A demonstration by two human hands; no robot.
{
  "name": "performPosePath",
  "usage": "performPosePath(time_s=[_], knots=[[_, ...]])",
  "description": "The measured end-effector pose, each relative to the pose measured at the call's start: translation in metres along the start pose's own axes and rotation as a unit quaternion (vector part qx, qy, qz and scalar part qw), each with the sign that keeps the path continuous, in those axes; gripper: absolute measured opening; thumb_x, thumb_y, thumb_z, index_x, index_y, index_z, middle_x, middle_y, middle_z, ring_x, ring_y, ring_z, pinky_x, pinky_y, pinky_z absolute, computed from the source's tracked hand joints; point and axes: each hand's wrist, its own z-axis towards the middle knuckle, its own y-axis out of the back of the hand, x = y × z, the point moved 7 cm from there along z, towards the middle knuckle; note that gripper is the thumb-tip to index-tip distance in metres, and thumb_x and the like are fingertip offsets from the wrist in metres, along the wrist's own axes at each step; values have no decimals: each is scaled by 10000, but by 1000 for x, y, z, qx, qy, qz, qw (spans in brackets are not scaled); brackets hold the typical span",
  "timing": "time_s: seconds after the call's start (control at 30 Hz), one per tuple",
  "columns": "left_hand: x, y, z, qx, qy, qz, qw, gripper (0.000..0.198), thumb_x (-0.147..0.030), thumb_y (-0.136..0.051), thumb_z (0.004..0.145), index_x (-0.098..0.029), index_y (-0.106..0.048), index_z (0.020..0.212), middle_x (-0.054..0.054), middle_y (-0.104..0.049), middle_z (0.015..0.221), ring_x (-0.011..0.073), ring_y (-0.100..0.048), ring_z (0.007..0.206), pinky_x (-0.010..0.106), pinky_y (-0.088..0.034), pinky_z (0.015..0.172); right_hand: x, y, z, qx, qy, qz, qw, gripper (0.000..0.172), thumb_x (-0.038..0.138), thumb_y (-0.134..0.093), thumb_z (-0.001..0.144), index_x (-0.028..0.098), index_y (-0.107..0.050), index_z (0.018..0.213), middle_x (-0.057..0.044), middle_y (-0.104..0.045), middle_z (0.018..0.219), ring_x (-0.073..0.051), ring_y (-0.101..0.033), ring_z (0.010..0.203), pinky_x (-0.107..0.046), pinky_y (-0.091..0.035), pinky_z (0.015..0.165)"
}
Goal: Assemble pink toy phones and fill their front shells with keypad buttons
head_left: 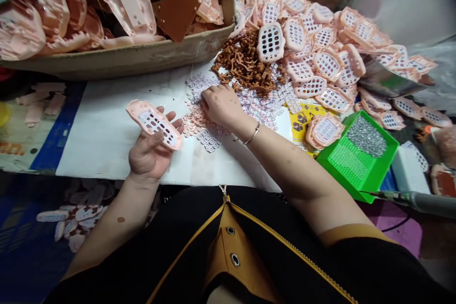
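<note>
Left hand (148, 153) clamped on pink shell (154, 122); right hand (221, 105) at button pile (196, 122), grip unclear.

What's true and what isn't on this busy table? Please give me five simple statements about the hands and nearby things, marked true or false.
1. The left hand holds a pink shell. True.
2. Nothing is worn on the right wrist. False: a bracelet circles it.
3. The right hand is among small parts. True.
4. Blue cloth is heaped just beyond that hand. False: brown pieces are.
5. The green basket holds shiny bits. True.
</note>
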Motion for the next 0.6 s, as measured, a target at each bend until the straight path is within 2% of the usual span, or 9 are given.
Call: performPosePath(time_s=[0.07, 0.13, 0.2, 0.3, 0.37, 0.43, 0.5, 0.6], knots=[[5, -1, 0, 21, 24, -17, 999, 600, -367, -851, 642, -252, -673, 1203, 79, -712, 1229, 345, -614, 1267, 506, -455, 1139, -10, 4, -3, -22, -16, 26, 999, 375, 268, -368, 1004, 123, -714, 1000, -189, -727, 1052, -305, -627, 999, -419, -417, 893], [11, -5, 0, 43, 46, -27, 998, 658, -388, -849, 647, -250, -646, 1258, 96, -701, 1270, 365, -617, 1265, 527, -487, 1103, -24, 12, -6, -69, -36, 94, 993, 350, 280, -398, 994, 151, -723, 976, -140, -737, 990, -265, -633, 953, -386, -434, 870], [16, -11, 0, 64, 65, -34, 995, 717, -387, -851, 651, -256, -612, 1314, 107, -678, 1323, 369, -633, 1243, 536, -528, 1054, -42, 18, -11, -138, -72, 203, 967, 296, 272, -449, 966, 173, -728, 957, -84, -731, 933, -222, -633, 902, -352, -456, 840], [23, -21, -3, 95, 92, -39, 990, 783, -337, -847, 660, -269, -558, 1385, 122, -639, 1390, 369, -666, 1188, 546, -588, 954, -71, 16, -24, -229, -158, 389, 878, 237, 307, -517, 921, 190, -723, 901, -18, -686, 829, -160, -603, 788, -312, -471, 764], [26, -27, -6, 111, 107, -40, 987, 818, -308, -842, 665, -273, -528, 1419, 135, -622, 1413, 376, -676, 1167, 551, -609, 904, -85, 8, -34, -257, -198, 493, 807, 210, 344, -567, 887, 196, -711, 850, 7, -653, 781, -129, -575, 733, -289, -471, 734], [30, -30, -8, 116, 117, -39, 986, 833, -293, -836, 669, -272, -513, 1437, 146, -617, 1418, 379, -684, 1151, 545, -619, 880, -93, 1, -44, -264, -222, 564, 751, 191, 367, -618, 850, 200, -691, 794, 23, -628, 737, -107, -552, 693, -268, -473, 718], [33, -32, -10, 112, 122, -37, 985, 820, -289, -828, 677, -267, -519, 1436, 151, -619, 1416, 371, -697, 1123, 525, -627, 859, -97, -4, -53, -254, -234, 607, 716, 203, 388, -653, 826, 202, -665, 747, 35, -599, 683, -95, -525, 643, -252, -473, 681], [37, -35, -13, 111, 125, -33, 985, 802, -284, -828, 679, -262, -536, 1426, 152, -627, 1410, 354, -718, 1071, 490, -636, 832, -101, -6, -66, -222, -242, 649, 686, 207, 407, -670, 814, 208, -657, 759, 37, -594, 666, -91, -525, 614, -244, -483, 654]])
